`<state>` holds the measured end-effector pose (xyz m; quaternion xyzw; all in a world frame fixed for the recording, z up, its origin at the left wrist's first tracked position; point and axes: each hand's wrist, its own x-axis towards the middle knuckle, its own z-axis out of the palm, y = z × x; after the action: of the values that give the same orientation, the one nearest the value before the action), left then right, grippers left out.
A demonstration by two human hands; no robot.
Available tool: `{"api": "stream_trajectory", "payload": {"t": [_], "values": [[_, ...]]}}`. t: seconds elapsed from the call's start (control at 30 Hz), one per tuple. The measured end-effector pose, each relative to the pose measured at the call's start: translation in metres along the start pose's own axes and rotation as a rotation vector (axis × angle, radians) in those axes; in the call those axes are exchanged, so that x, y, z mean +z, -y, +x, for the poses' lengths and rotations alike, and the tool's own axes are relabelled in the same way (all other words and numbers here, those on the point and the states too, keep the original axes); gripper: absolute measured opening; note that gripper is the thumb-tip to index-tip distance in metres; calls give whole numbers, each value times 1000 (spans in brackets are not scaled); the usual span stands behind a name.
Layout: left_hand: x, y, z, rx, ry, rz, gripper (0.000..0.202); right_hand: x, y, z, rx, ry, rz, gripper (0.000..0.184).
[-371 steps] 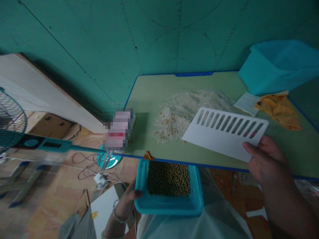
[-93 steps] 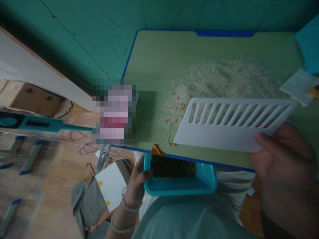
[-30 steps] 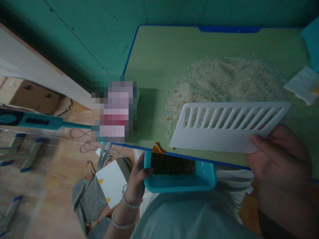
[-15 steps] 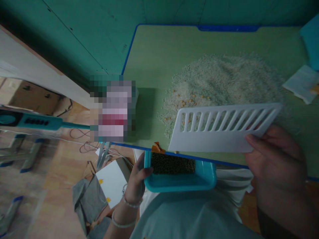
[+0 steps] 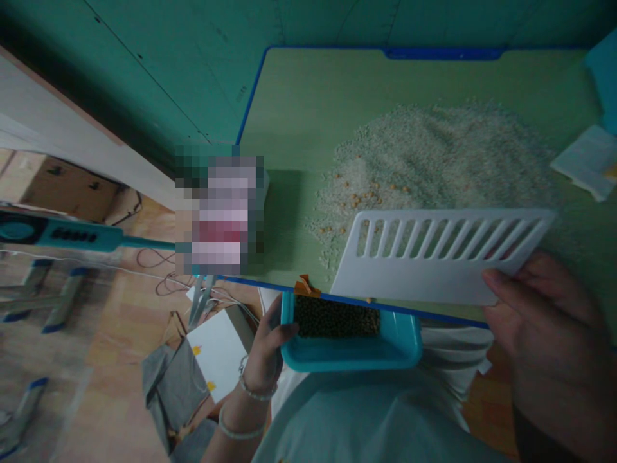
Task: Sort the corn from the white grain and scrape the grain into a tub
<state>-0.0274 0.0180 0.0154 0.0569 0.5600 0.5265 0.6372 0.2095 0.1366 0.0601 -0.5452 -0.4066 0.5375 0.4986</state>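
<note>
My right hand point(image 5: 544, 302) is closed on the lower right end of a white slotted plastic scraper point(image 5: 419, 280). The scraper's long edge lies along the table's near edge, in front of a broad heap of pale grains point(image 5: 434, 151) that look like rice. Several yellow-orange beans point(image 5: 369, 195) are scattered on the heap's left side, and one small bean point(image 5: 369, 300) is at the table edge. Under that edge my left hand point(image 5: 270, 341) grips the left end of a turquoise plastic tray point(image 5: 349, 360). Small dark green beans point(image 5: 337, 319) lie inside the tray.
A blue-rimmed green table point(image 5: 299, 96) stands against a green wall point(image 5: 328, 22). On its left is a pixelated pinkish object point(image 5: 224, 212); orange tape point(image 5: 306, 287) sticks to the near edge. A white packet point(image 5: 585, 161) lies at right. Cables and a white box point(image 5: 219, 357) are on the floor.
My right hand and the scraper have shifted slightly right and toward me. A bean at the table edge sits farther right. My left hand keeps its grip on the tray.
</note>
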Motion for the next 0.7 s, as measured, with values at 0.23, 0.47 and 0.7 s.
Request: {"api": "stream_trajectory", "payload": {"t": [0.23,0.47,0.7], "values": [[3,1,3,-19,33,0,49,-25,-7,-24,-14,-30,-293,28],[4,1,3,-26,38,6,50,-22,-7,-28,-37,-41,-290,23],[9,1,3,-26,33,-2,51,-20,-3,-31,-51,-6,-320,21]]}}
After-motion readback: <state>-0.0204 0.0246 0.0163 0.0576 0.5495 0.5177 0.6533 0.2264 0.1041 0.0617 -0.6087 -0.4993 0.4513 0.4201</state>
